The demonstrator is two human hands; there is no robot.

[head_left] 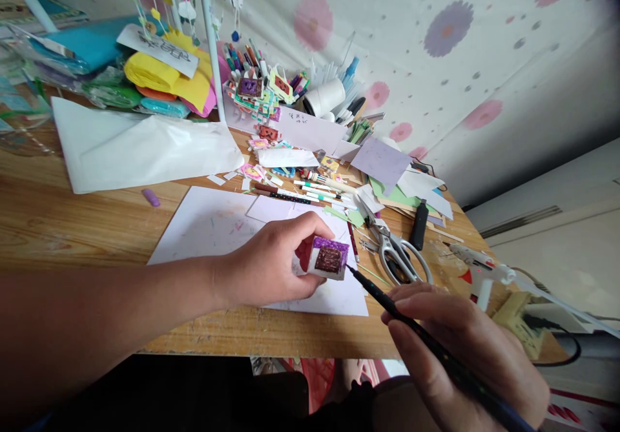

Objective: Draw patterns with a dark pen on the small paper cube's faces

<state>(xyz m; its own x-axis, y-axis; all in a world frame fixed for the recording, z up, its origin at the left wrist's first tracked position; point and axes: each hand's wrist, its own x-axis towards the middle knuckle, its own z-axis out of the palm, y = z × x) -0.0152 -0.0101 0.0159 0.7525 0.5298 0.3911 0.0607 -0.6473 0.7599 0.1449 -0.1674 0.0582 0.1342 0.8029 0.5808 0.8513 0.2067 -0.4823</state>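
My left hand (276,264) grips a small white paper piece (328,259) between thumb and fingers. A brown rectangle is drawn on its face, with purple colouring along the top and part of the right edge. In my right hand (460,341) is a slim black marker pen (387,303), its tip at or very near the right edge of the piece; contact is hard to make out. Beneath my left hand lie white paper sheets (194,232) on the wooden table (106,225).
Silver scissors (394,251), a black-handled cutter (419,224) and a white glue gun (479,267) lie to the right, near a power strip (520,322). Several markers (320,190) and paper scraps lie behind the sheets. A purple lump (150,197) and white bag (145,151) are on the left.
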